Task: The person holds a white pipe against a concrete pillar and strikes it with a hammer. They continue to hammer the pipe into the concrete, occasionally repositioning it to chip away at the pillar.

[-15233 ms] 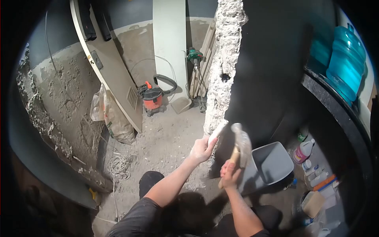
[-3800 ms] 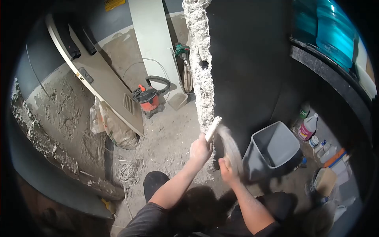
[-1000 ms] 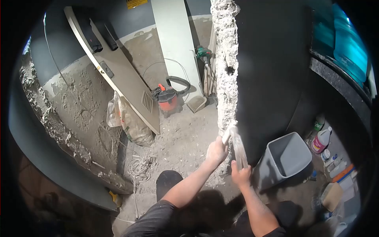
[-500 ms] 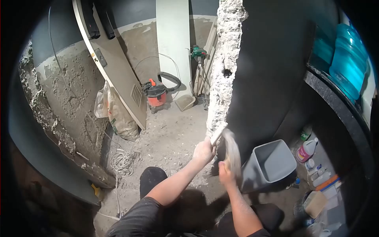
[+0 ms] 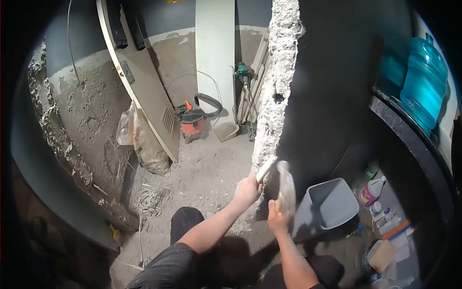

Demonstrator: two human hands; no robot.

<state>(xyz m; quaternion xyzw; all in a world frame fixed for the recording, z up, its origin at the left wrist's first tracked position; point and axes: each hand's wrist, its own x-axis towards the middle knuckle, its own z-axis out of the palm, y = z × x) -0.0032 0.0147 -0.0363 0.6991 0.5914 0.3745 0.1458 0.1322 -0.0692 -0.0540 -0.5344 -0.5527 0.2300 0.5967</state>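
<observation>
My left hand (image 5: 247,189) is closed around a pale, dust-coated chisel (image 5: 266,168), held slanted against the lower part of the rough wall edge (image 5: 274,115). That edge is broken, whitish masonry with a small dark hole in it. To the right, my right hand (image 5: 278,219) grips the handle of a hammer (image 5: 287,190), smeared by motion. The hammer's head is up near the chisel's top end, with a gap between them. Both forearms reach forward from between my bent knees.
A grey bin (image 5: 332,202) stands right of my right hand, with bottles (image 5: 370,191) beyond it. Behind are a red vacuum cleaner (image 5: 192,124), a dustpan (image 5: 226,131), a leaning door (image 5: 144,82) and a sack (image 5: 149,147). Coiled cable (image 5: 148,201) lies on the dusty floor at left.
The hammer has swung slightly and its blur has lessened; its head now shows a little apart from the chisel. My left hand keeps the chisel at the wall edge. The view has shifted slightly.
</observation>
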